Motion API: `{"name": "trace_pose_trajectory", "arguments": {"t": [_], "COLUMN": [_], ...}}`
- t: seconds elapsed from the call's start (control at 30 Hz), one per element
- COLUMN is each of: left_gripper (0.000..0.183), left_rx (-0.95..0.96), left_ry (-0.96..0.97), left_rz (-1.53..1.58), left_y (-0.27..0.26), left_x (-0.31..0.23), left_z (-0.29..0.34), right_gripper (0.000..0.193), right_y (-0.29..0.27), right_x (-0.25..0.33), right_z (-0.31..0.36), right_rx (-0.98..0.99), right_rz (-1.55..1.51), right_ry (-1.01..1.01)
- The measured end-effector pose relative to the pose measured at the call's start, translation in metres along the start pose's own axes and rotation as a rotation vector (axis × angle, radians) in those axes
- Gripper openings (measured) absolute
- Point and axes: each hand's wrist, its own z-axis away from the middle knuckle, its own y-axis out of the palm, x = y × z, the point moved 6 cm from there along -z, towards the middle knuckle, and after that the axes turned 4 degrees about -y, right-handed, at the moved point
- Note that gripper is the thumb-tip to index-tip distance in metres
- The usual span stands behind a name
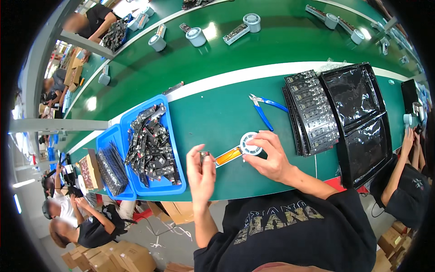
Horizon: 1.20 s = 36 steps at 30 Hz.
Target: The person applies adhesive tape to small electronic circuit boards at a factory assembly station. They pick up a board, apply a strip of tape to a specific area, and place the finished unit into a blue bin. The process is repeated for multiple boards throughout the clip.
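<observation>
My right hand is closed around the round white head of a small handheld fan housing. Its narrow handle points left and lies open, showing an orange strip, perhaps a battery, inside. Between the fingertips of my left hand is a small dark circuit board, held upright just beyond the handle's end. A blue tray heaped with loose black circuit boards stands left of my left hand. Past my right hand lie blue-handled side cutters with their jaws apart.
Stacked panels of circuit boards and a black plastic tray stand at right. A smaller blue bin adjoins the big tray. Beyond a white strip, several fan housings lie on a green surface. Co-workers sit at both sides, one close at right.
</observation>
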Motion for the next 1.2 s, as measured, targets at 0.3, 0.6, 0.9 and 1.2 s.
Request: {"name": "trace_pose_trajectory", "arguments": {"t": [0.3,0.6,0.9,1.2], "left_gripper": [0.049,0.037,0.048,0.034], "left_rx": [0.205,0.173,0.079,0.059], "left_ry": [0.175,0.032,0.032,0.051], "left_rz": [-0.324,-0.241,-0.264,-0.286], "left_y": [0.04,0.035,0.002,-0.017], "left_x": [-0.022,-0.006,-0.004,0.013], "left_z": [-0.006,-0.027,-0.02,0.0], "right_gripper": [0.019,0.02,0.021,0.023], "right_y": [0.011,0.019,0.025,0.038], "right_x": [0.016,0.03,0.033,0.032], "right_z": [0.001,0.013,0.009,0.003], "right_rx": [0.056,-0.003,0.037,0.109], "right_rz": [0.096,0.308,0.329,0.322], "right_ry": [-0.071,-0.037,-0.04,0.014]}}
